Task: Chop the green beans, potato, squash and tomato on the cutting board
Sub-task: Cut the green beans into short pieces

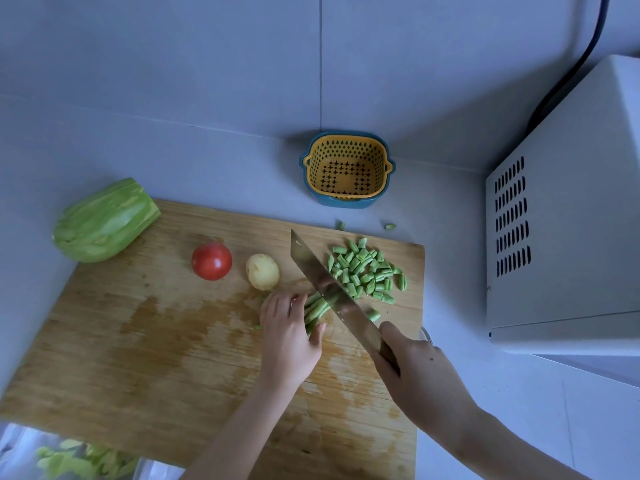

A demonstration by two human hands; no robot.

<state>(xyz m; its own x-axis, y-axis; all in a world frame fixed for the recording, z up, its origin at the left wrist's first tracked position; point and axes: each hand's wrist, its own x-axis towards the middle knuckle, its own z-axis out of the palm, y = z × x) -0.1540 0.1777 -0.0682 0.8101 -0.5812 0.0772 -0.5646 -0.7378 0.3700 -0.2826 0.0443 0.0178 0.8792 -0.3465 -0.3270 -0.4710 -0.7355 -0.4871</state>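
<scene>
A right hand [412, 368] grips the knife [332, 289] while the left hand [289, 327] holds the uncut green beans [317, 306] beside cut pieces [367, 271] near the cutting board's [138, 341] far right corner; potato [262, 271], tomato [211, 260] and far-left-corner squash [104, 221] lie whole.

Red tomato [211, 260], green beans [363, 271] (yellow, star-perforated colander [347, 168]).

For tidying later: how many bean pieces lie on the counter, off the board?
2. One bean piece beyond the cutting board, near the basket; another piece right of it. More may be hidden.
</scene>
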